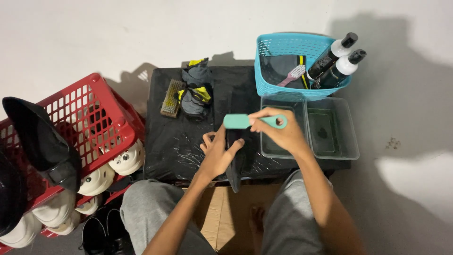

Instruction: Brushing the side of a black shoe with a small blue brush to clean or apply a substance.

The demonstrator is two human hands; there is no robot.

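My left hand grips a dark flat shoe insole that hangs over the front edge of the black-covered table. My right hand holds a teal-handled brush by its handle, the head lying across the top of the insole. Both hands meet at the table's front middle, above my knees in grey trousers.
A blue basket at the back right holds two black bottles with white necks and a pink brush. Two clear tubs stand in front of it. A wooden brush and folded grey-yellow insoles lie back left. A red crate with shoes stands at left.
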